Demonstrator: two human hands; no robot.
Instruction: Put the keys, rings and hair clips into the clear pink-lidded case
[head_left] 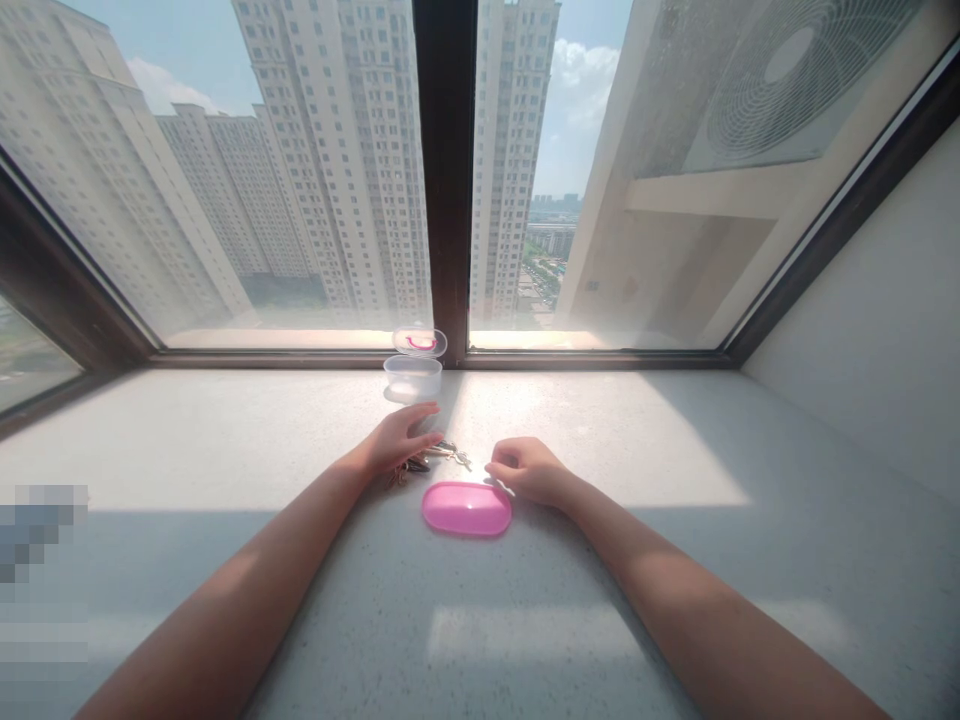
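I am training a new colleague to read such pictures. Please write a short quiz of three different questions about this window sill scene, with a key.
1. True or false: the left hand rests on a bunch of keys.
2. Which thing lies nearest to the person, between the two hands?
A. the pink oval case
B. the clear container
C. the clear lid
3. Fill the gap: the clear lid with the pink mark leans against the window ____ behind the container.

Key:
1. True.
2. A. The right hand is just beside the case, fingers curled.
3. frame.
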